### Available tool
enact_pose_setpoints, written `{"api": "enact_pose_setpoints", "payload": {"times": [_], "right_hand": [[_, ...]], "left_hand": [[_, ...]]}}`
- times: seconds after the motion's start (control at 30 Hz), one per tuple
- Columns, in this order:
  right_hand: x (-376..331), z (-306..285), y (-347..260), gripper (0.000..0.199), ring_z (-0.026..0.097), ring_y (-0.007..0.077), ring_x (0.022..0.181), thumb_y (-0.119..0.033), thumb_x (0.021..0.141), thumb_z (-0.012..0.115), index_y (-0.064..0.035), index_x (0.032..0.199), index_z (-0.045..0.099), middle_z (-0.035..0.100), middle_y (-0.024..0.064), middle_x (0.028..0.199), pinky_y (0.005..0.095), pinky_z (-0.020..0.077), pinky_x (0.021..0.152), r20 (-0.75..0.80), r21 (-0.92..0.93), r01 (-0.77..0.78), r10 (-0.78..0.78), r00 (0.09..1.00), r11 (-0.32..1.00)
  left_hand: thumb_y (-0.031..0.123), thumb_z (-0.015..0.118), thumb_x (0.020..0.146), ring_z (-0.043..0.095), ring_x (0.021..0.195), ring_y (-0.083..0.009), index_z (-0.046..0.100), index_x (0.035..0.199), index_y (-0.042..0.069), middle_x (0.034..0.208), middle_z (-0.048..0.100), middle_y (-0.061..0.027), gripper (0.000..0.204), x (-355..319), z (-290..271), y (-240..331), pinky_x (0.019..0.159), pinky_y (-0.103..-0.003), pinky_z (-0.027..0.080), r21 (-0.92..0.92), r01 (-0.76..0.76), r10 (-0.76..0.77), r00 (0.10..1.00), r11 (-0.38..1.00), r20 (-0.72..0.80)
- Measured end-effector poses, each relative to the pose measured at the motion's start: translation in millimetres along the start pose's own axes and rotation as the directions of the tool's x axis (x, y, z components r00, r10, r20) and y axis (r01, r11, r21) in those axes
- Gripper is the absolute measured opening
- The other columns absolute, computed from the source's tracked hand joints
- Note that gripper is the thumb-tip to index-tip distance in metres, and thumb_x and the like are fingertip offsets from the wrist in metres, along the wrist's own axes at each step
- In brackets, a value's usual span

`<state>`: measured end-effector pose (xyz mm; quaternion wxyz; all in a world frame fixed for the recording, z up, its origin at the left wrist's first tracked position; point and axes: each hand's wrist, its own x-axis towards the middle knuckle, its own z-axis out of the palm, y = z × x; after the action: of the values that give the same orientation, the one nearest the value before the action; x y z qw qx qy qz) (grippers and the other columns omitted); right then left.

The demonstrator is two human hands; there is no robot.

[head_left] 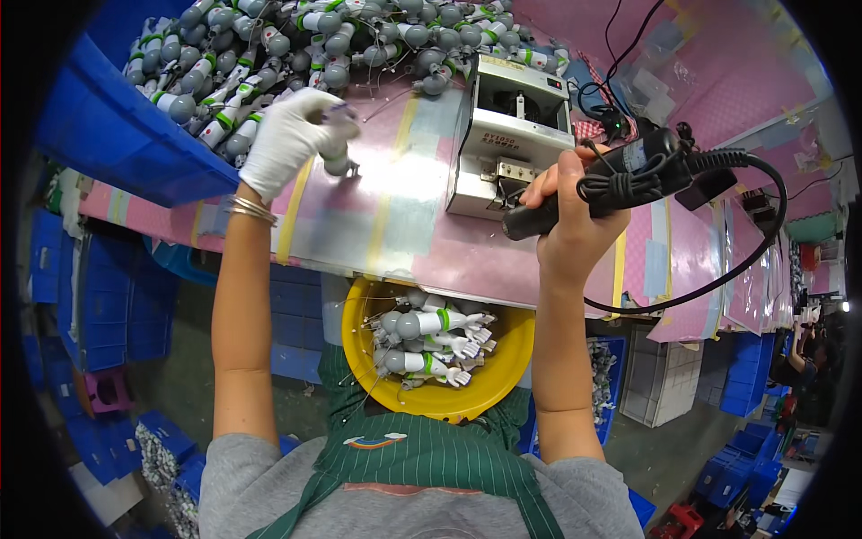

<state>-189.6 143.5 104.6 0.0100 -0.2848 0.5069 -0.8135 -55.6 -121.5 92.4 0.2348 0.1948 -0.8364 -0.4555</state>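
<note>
yellow bowl (503, 382) full of grey figures (429, 346), gloved left hand (292, 135) pinching one figure (338, 162) off the desk (395, 216) pile (296, 54), right hand (570, 225) clamped on black power screwdriver (597, 184)

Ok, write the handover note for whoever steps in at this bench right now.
Left hand, in a white glove, grips one small grey part at the edge of the pile of grey and green parts.
Right hand holds the black electric screwdriver, tip by the metal feeder box.
Done: several parts lie in the yellow bowl on the lap.
Left: the big pile on the pink bench.
</note>
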Motion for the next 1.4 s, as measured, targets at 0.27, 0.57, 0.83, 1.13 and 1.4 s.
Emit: {"api": "enact_pose_setpoints", "payload": {"times": [0.27,0.57,0.83,1.13,1.4], "right_hand": [[-10,-6,1,0.018,0.052,0.0159,0.05,-0.004,0.092,0.059,0.0027,0.107,0.051,0.053,0.0072,0.065,0.0323,0.0484,0.051,-0.054,0.015,-0.016,0.017,0.998,1.0],[-27,-7,3,0.018,0.052,0.0157,0.053,-0.003,0.093,0.057,0.0019,0.109,0.049,0.052,0.0076,0.068,0.0329,0.0491,0.051,-0.002,0.107,-0.057,0.058,0.998,0.993],[-40,-3,9,0.027,0.051,0.0158,0.054,0.002,0.09,0.058,0.0014,0.114,0.046,0.051,0.0077,0.068,0.0338,0.049,0.051,0.054,0.071,-0.083,0.08,0.995,0.994],[-51,-4,23,0.019,0.049,0.0151,0.052,0.002,0.091,0.053,-0.0017,0.106,0.042,0.048,0.0073,0.068,0.0331,0.0477,0.052,0.125,0.026,-0.109,0.105,0.987,0.994],[-54,-5,29,0.02,0.047,0.0148,0.052,-0.002,0.091,0.054,-0.0025,0.106,0.041,0.048,0.0074,0.067,0.0313,0.047,0.052,0.159,0.039,-0.11,0.102,0.982,0.993]], "left_hand": [[0.031,0.074,0.075,0.064,0.079,-0.0294,0.075,0.087,0.01,0.076,0.064,-0.0104,0.024,-52,118,38,0.074,-0.041,0.05,0.116,-0.531,0.303,0.635,0.839,0.711],[0.008,0.08,0.069,0.058,0.089,-0.0318,0.063,0.105,0.007,0.094,0.06,-0.0117,0.039,-109,121,-12,0.08,-0.04,0.048,0.19,-0.315,0.26,0.928,0.93,0.267],[0.006,0.077,0.071,0.057,0.09,-0.0323,0.065,0.105,0.006,0.094,0.062,-0.0118,0.036,-117,139,1,0.081,-0.041,0.046,0.184,-0.317,0.266,0.929,0.93,0.258],[0.011,0.075,0.071,0.059,0.086,-0.0335,0.065,0.094,0.005,0.084,0.063,-0.0115,0.026,-114,140,7,0.078,-0.043,0.047,0.19,-0.321,0.28,0.936,0.928,0.212],[0.011,0.075,0.07,0.058,0.084,-0.0328,0.064,0.091,0.005,0.082,0.062,-0.0105,0.024,-113,142,7,0.078,-0.043,0.046,0.192,-0.305,0.265,0.942,0.933,0.208]]}}
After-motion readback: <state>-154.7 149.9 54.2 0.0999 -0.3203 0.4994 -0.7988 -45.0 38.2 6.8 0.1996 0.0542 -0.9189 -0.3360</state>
